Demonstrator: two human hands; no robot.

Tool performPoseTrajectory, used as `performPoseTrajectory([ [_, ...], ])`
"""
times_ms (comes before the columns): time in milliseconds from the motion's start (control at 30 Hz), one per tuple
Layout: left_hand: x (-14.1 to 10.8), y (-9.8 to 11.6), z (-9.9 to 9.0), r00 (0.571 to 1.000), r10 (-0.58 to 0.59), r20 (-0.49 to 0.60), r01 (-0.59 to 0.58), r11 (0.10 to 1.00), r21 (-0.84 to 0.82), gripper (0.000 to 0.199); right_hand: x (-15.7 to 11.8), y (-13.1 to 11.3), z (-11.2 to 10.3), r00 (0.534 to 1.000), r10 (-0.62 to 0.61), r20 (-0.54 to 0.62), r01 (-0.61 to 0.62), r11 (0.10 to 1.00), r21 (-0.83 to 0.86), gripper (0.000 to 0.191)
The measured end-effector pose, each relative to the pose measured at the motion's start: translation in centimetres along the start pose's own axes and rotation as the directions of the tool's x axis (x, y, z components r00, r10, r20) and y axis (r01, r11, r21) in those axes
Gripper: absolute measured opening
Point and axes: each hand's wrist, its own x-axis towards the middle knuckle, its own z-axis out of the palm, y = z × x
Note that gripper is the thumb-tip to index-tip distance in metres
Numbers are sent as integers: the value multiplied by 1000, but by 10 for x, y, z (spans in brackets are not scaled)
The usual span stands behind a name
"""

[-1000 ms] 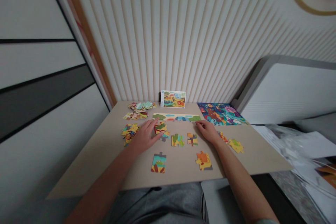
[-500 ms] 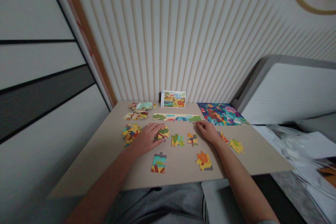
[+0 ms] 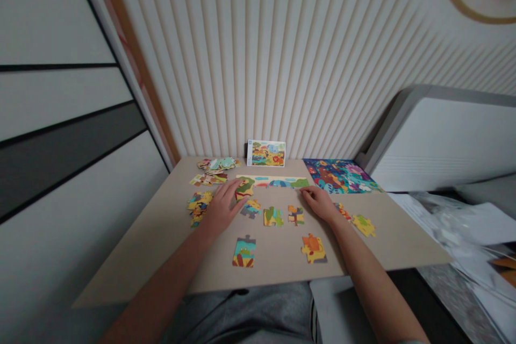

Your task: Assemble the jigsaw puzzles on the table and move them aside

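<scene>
My left hand [image 3: 224, 208] holds a green, yellow and dark red puzzle piece [image 3: 244, 189] between thumb and fingers, at the left end of a joined puzzle strip [image 3: 278, 183]. That piece covers part of the strip's end; whether it is locked in cannot be seen. At the strip's right end, my right hand [image 3: 317, 201] rests on the table with its fingers curled and nothing visible in them. Below the strip lie a yellow and grey piece [image 3: 251, 208], a green piece [image 3: 273, 216] and an orange and brown piece [image 3: 295, 215].
A picture card [image 3: 266, 153] stands against the ribbed wall. Piles of pieces [image 3: 199, 207] lie on the left, more behind them [image 3: 217, 164]. Nearer me are a frog piece [image 3: 244, 251] and an orange piece [image 3: 314, 249]. A dark blue puzzle picture [image 3: 342, 176] lies back right.
My left hand has moved the green and dark red piece away from me to the strip's left end, uncovering the yellow and grey piece. My right hand has stayed in place.
</scene>
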Motion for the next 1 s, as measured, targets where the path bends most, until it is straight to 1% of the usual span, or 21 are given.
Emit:
performPoseTrajectory([
  [33, 1, 1, 0, 1000, -10, -29, 10, 1000, -6, 50, 0, 0, 0, 1000, -2, -2, 2, 1000, 0, 32],
  [100, 1, 3, 1, 1000, 11, -26, -11, 1000, -25, 48, 2, 1, 0, 1000, -3, 1, 3, 1000, 1, 32],
  [167, 1, 5, 5, 998, 64, 30, -62, 997, -47, 47, 4, -2, -4, 1000, 6, -8, -6, 1000, -5, 32],
  [233, 0, 6, 10, 989, 113, 92, -108, 992, -59, 47, 1, -10, -13, 999, 10, -41, -11, 1000, -28, 32],
  [300, -1, 8, 14, 979, 141, 145, -133, 989, -65, 48, -11, -23, -23, 997, -7, -72, 2, 997, -77, 32],
  [367, -3, 10, 17, 971, 157, 179, -147, 987, -70, 48, -36, -40, -32, 997, -40, -67, 30, 988, -149, 32],
  [400, -3, 11, 17, 968, 163, 192, -152, 986, -73, 48, -52, -47, -34, 998, -50, -49, 40, 981, -188, 31],
  [433, -4, 13, 18, 964, 169, 204, -156, 985, -77, 48, -70, -53, -36, 997, -45, -58, 31, 974, -225, 30],
  [500, -4, 17, 20, 956, 185, 229, -170, 982, -87, 45, -106, -55, -37, 997, -20, -69, 0, 958, -288, 29],
  [533, -3, 19, 22, 949, 197, 245, -179, 979, -92, 43, -122, -52, -37, 996, 1, -92, -30, 948, -316, 29],
  [600, 0, 24, 29, 933, 224, 283, -203, 974, -102, 39, -146, -35, -39, 988, 50, -145, -101, 924, -368, 29],
  [667, 4, 27, 40, 915, 243, 322, -223, 970, -96, 37, -157, -13, -46, 968, 113, -223, -201, 883, -424, 30],
  [733, 7, 30, 51, 901, 246, 358, -235, 969, -74, 40, -158, 7, -54, 942, 178, -283, -297, 833, -467, 32],
  [767, 8, 32, 55, 895, 244, 372, -240, 969, -59, 42, -156, 15, -58, 935, 202, -292, -325, 817, -477, 34],
  [833, 8, 36, 59, 887, 242, 392, -251, 967, -29, 46, -147, 24, -62, 934, 226, -276, -337, 811, -478, 39],
  [900, 6, 39, 54, 883, 243, 402, -271, 963, 13, 48, -136, 25, -62, 945, 225, -236, -313, 829, -463, 45],
  [1000, -1, 38, 34, 883, 213, 419, -291, 948, 132, 41, -122, 17, -53, 954, 226, -199, -293, 850, -438, 46],
])
